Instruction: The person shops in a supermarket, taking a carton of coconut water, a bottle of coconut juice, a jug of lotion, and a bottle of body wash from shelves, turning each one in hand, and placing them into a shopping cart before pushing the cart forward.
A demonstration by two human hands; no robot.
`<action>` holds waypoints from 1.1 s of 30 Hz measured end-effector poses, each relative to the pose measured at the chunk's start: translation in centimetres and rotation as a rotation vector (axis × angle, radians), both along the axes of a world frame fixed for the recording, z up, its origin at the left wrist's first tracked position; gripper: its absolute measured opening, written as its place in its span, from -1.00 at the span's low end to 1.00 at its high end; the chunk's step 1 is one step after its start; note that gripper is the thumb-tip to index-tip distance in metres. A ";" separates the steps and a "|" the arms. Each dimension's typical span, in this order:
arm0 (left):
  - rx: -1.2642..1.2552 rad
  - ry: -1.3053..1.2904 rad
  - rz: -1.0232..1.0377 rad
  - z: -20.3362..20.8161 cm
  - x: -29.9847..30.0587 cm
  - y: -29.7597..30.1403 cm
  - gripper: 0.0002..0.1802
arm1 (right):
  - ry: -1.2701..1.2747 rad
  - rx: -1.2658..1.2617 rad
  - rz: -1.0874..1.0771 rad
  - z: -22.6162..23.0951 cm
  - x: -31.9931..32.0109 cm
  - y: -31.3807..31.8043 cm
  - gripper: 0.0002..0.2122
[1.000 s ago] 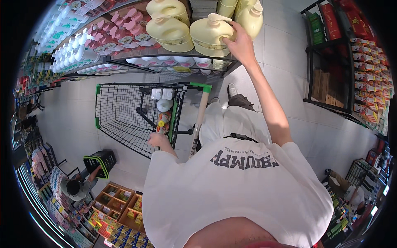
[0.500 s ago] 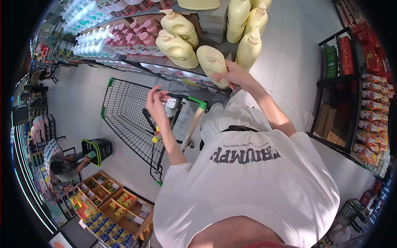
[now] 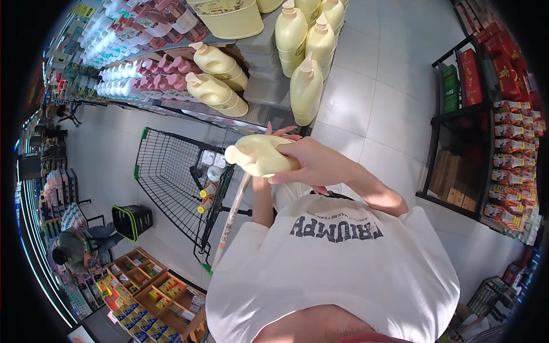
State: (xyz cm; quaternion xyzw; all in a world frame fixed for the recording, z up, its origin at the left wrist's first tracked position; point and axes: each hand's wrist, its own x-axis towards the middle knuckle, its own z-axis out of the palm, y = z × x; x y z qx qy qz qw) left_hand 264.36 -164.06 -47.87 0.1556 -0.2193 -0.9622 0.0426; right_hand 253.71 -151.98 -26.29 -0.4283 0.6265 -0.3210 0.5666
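Note:
A pale yellow pump bottle (image 3: 260, 157) lies tilted in front of my body, its pump end toward the left. My right hand (image 3: 320, 163) grips it at the right end, thumb on the near side. Behind and under the bottle is my left hand (image 3: 280, 132), supporting it; the fingertips show past its far side, but the palm is hidden. Similar yellow pump bottles stand on the shelf, one (image 3: 306, 91) at the right corner and another (image 3: 217, 94) further left.
A wire shopping cart (image 3: 166, 166) with green corners is to my left, with white-capped and yellow-capped bottles at its handle end. Beyond it, a person (image 3: 83, 246) is beside a black basket (image 3: 132, 222). Wooden display trays (image 3: 140, 268) stand near left; a black rack (image 3: 457, 114) stands right.
My right hand has lifted the pump bottle off the shelf edge and brought it left and closer to my body. My left hand has come from over the cart to the bottle.

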 end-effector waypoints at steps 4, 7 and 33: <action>-0.068 -0.169 -0.034 3.3 1.8 3.4 -0.36 | -0.054 -0.009 0.176 6.0 -0.5 0.9 -0.62; -0.144 -0.227 -0.032 1.5 1.9 5.0 -0.35 | -0.276 0.061 0.006 8.2 -2.2 1.0 -0.60; -0.426 -0.543 -0.318 -7.3 16.4 6.7 -0.26 | 0.485 -0.029 -0.684 -7.0 -0.1 5.0 -0.77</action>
